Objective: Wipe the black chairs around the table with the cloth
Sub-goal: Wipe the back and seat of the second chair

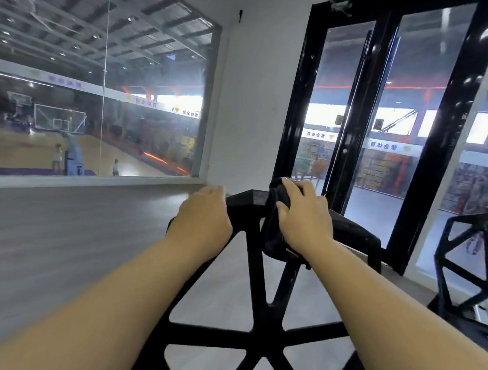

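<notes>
A black chair (258, 330) with an open lattice frame of struts fills the lower middle of the head view, its top edge facing away from me. My left hand (203, 219) grips the chair's top edge on the left, fingers curled over the far side. My right hand (304, 215) holds a dark cloth (274, 233) draped over the top edge on the right and presses it onto the frame. Part of the cloth hangs down below my palm.
A second black lattice chair (474, 264) stands at the right edge. Ahead is a black-framed glass door (386, 108); a large window (99, 88) on the left overlooks a sports court. Grey floor (60, 229) stretches to the left.
</notes>
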`<action>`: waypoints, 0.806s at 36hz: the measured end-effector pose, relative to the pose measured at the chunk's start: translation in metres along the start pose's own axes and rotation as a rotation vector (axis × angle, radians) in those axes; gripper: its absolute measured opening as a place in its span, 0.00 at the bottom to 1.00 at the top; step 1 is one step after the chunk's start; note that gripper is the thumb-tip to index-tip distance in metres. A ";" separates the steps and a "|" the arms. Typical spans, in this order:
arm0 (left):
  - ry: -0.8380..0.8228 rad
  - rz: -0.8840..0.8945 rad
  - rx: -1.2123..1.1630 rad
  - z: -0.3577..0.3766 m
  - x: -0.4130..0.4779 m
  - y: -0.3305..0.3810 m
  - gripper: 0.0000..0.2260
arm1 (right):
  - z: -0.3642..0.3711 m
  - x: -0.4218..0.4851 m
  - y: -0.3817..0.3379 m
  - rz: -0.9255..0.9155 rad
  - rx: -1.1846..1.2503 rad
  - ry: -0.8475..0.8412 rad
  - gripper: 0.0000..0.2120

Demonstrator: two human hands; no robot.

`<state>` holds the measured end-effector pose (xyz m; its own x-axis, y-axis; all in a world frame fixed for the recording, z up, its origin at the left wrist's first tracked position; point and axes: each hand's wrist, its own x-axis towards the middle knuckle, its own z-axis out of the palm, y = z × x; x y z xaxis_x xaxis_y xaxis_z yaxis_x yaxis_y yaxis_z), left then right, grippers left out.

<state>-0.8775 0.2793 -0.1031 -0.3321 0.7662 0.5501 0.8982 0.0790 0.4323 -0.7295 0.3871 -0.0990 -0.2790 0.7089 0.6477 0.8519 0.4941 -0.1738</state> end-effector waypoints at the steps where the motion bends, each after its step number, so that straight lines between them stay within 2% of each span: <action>1: -0.032 0.010 0.028 0.004 0.005 0.006 0.09 | 0.000 0.001 0.003 -0.025 -0.010 -0.006 0.23; 4: -0.036 0.056 0.217 0.020 0.014 0.009 0.16 | -0.002 0.002 0.020 -0.085 -0.082 -0.021 0.23; 6: 0.013 0.076 0.293 0.029 0.015 0.004 0.17 | -0.004 0.002 0.037 -0.048 -0.143 -0.001 0.23; 11: 0.109 0.083 0.281 0.038 0.016 0.001 0.15 | -0.010 -0.007 0.084 0.354 -0.080 0.075 0.20; 15: 0.127 0.078 0.283 0.043 0.015 0.002 0.15 | -0.006 -0.009 0.077 0.447 -0.024 0.115 0.21; 17: 0.130 0.073 0.288 0.044 0.015 0.002 0.16 | -0.001 -0.004 0.060 0.395 0.051 0.139 0.19; 22: 0.145 0.063 0.290 0.046 0.015 -0.001 0.16 | 0.019 -0.004 0.013 0.058 0.155 0.166 0.22; 26: 0.158 0.075 0.290 0.049 0.014 -0.003 0.17 | 0.023 -0.011 0.035 -0.126 0.075 0.202 0.21; 27: 0.157 0.079 0.288 0.050 0.013 -0.003 0.17 | 0.023 -0.012 0.047 -0.130 0.041 0.227 0.21; 29: 0.158 0.084 0.294 0.051 0.012 -0.003 0.18 | 0.017 -0.012 0.071 -0.023 0.001 0.254 0.21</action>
<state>-0.8696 0.3208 -0.1336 -0.2729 0.6713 0.6891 0.9613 0.2177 0.1687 -0.6733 0.4221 -0.1321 -0.1778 0.5487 0.8169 0.8463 0.5088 -0.1577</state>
